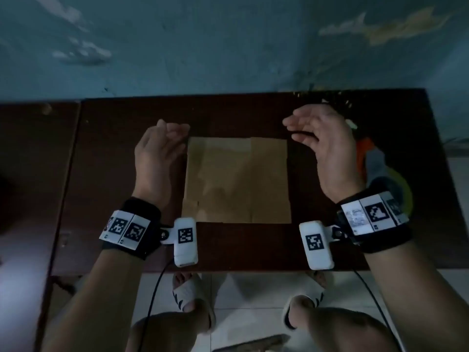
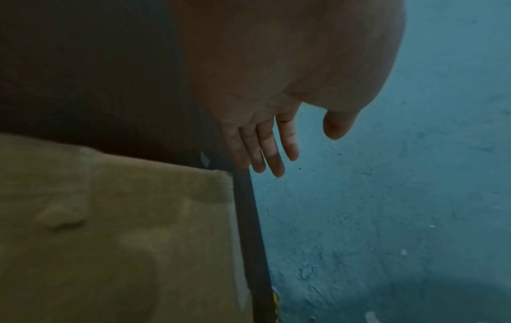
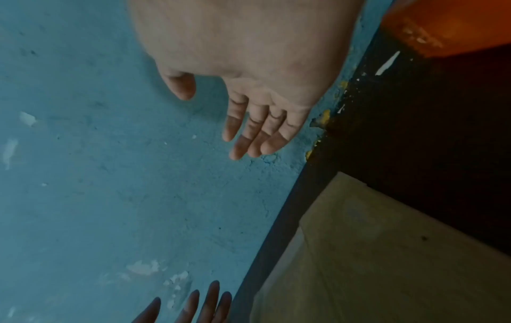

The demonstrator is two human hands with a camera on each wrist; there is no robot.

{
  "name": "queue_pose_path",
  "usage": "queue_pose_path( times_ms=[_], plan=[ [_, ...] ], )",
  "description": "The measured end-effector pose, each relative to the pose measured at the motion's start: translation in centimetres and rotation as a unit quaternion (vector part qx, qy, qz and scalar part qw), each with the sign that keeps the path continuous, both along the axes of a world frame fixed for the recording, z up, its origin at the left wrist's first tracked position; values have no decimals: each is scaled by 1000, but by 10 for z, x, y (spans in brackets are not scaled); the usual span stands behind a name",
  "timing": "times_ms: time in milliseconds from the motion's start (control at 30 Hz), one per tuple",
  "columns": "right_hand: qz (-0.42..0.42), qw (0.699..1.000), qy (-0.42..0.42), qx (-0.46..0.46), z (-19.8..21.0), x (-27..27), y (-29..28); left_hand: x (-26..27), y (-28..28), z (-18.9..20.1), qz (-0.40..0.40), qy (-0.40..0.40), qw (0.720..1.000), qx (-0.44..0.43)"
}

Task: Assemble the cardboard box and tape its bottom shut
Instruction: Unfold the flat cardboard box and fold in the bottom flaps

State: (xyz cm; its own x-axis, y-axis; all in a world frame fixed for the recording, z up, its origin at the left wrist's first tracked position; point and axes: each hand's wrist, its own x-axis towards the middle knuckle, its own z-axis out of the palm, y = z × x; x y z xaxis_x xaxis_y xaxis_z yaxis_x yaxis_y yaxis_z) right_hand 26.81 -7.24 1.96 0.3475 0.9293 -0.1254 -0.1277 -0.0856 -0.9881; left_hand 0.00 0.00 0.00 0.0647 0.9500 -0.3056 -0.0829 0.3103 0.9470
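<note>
Flattened cardboard box (image 1: 237, 180) lies mid-table (image 1: 106, 158); I read no print on it. My left hand (image 1: 158, 151) and right hand (image 1: 322, 148) flank it, fingers loosely extended, holding nothing.

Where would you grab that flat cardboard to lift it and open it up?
Probably by its two side edges. The cardboard box lies flattened on the dark table, with the left hand and right hand open at either side, neither gripping it. Sliding fingertips under those edges looks easiest, since no flap sticks up.
</note>
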Motion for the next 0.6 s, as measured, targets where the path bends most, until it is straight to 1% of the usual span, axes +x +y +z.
queue_pose_path(
  times_ms=[200, 300, 467, 600],
  plan=[
    [-13, 1000, -16, 4, -50, -5, -9, -8, -7, -51, 3, -15, 1000, 11],
    [-17, 999, -21, 18, -68, -6, -11, -14, -6, -62, 8, -33, 999, 38],
    [-20, 997, -25, 63, -87, -8, -16, -19, -7, -69, 3, -57, 995, 79],
    [-28, 995, -22, 92, -94, -7, -19, -22, -11, -74, -9, -43, 994, 102]
  ],
)
